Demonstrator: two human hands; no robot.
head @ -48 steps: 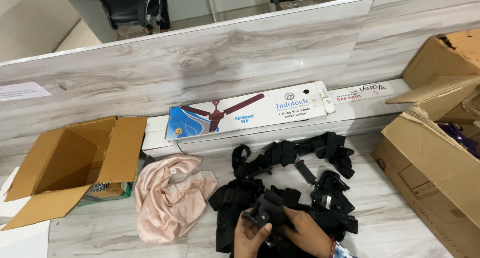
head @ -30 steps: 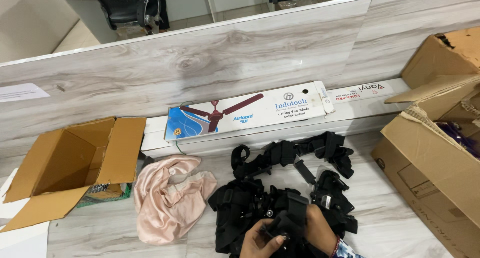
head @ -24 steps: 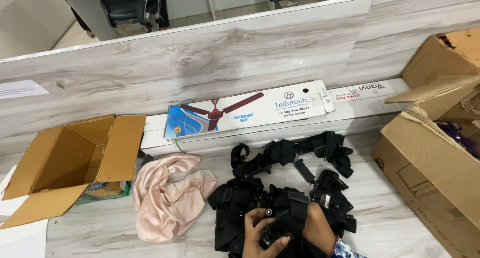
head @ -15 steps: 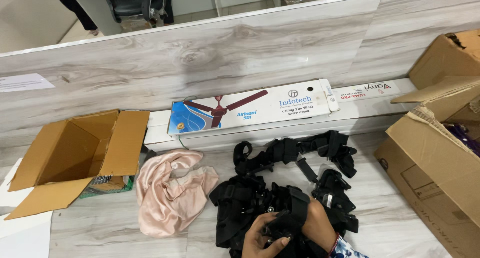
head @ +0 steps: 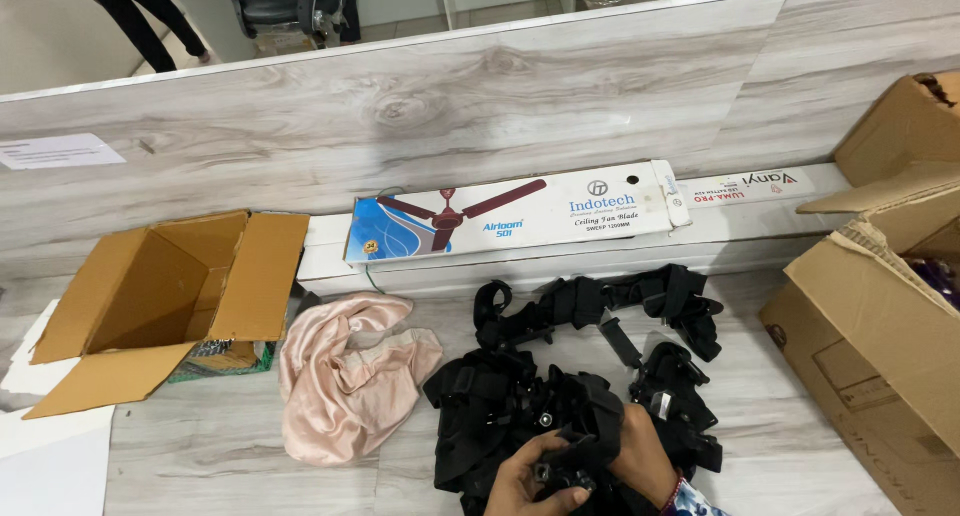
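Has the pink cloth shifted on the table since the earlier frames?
No. The pink cloth lies just below the long fan box, beside the open carton, as before.

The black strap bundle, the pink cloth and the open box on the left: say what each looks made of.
Black strap bundle, held by both the left hand and right hand: likely matte woven webbing with hard buckles, probably plastic. Pink cloth: thin satin-like fabric, judging by its soft sheen and loose folds. Open box: plain brown corrugated cardboard, dull, with creased flaps.
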